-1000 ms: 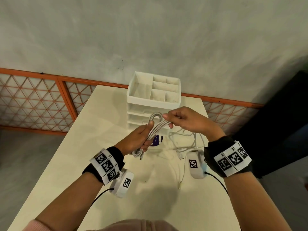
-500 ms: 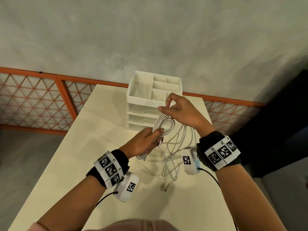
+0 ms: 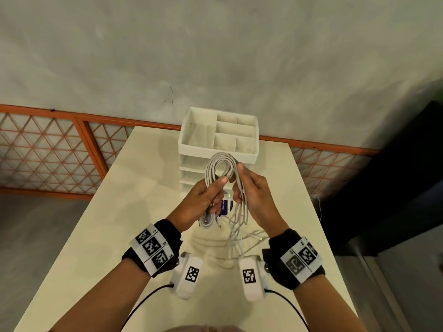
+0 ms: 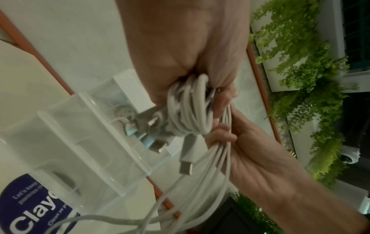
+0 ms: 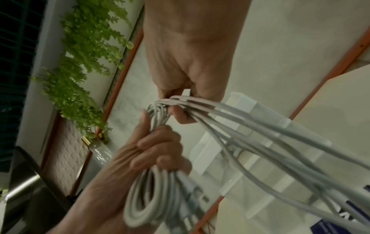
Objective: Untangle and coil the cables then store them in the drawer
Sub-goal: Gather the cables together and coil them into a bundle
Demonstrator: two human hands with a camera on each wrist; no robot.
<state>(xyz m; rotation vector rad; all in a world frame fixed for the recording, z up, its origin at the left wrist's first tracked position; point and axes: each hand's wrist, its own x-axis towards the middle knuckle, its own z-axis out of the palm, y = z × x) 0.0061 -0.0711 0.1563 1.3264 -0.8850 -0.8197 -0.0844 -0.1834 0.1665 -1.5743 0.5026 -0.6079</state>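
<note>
We see a cream table (image 3: 148,212) running away from us to a wall. At its far end stands a white drawer unit (image 3: 219,149) with an open, divided tray on top. A clear drawer (image 4: 90,142) with a purple label sticks out in front. Loose white cable ends (image 3: 254,236) trail on the tabletop nearer us.

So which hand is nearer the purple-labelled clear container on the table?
Left. The left hand sits directly over the clear container, while the right hand holds cable strands just to its right.
</note>
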